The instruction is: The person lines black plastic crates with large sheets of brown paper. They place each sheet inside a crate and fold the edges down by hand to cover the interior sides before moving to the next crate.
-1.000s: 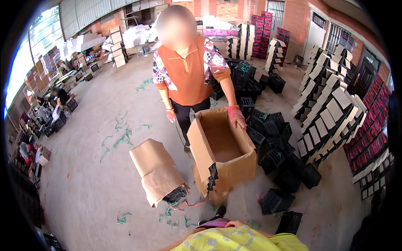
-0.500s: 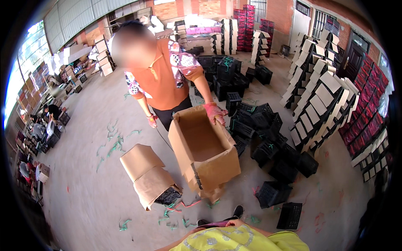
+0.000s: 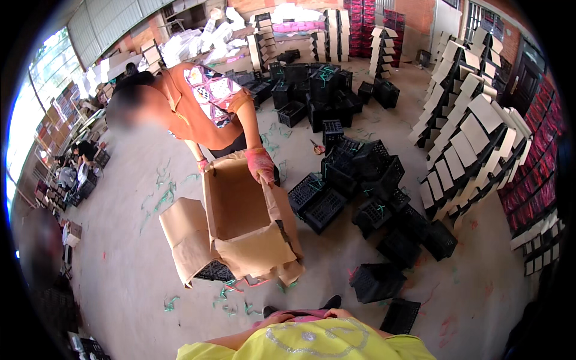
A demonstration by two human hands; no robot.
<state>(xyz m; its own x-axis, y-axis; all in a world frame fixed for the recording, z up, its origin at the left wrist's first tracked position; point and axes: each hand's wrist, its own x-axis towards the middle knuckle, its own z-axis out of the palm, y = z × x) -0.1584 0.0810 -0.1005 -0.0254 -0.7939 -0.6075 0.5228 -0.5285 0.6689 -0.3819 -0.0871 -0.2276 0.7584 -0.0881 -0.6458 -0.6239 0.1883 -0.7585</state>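
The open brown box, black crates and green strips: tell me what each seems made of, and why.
Open brown box: matte heavy paper or thin cardboard on the visible faces, judging by creases and ragged lower edges.
Black crates: probably moulded plastic with a slight sheen; their walls have regular slots.
Green strips: perhaps plastic, being thin and curled; finish too small to tell.
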